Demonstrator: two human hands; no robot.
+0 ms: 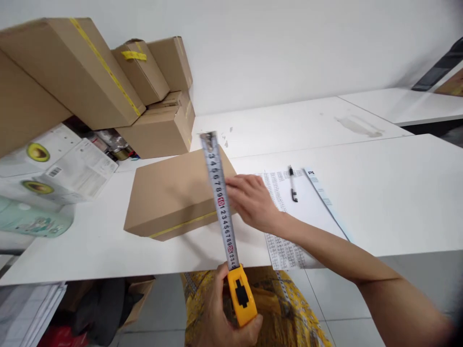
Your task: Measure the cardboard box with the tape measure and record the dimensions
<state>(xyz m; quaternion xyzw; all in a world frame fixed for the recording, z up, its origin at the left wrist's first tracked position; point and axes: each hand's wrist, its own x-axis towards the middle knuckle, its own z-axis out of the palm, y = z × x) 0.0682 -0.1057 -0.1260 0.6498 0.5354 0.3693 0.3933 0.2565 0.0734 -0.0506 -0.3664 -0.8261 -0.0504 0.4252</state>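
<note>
My left hand (216, 311) is wrapped round the yellow case of a tape measure (247, 308), below the table's front edge. Its silver blade (224, 217) is drawn out and rises away from me, in front of the right part of a closed cardboard box (170, 185). The hooked end of the blade is blurred. My right hand (253, 202) is at the box's right end, fingers stretched leftward and the tips partly hidden behind the blade. Whether those fingertips touch the blade, I cannot tell. Yellow tape runs along the box's near side.
Several cardboard boxes (159, 130) are stacked at the back left, beside white avocado-printed cartons (77, 171) and a mint-green container (34, 219). Right of my hand, a pen (292, 183) lies on printed sheets (314, 212). The white table (390, 202) meets a wall behind.
</note>
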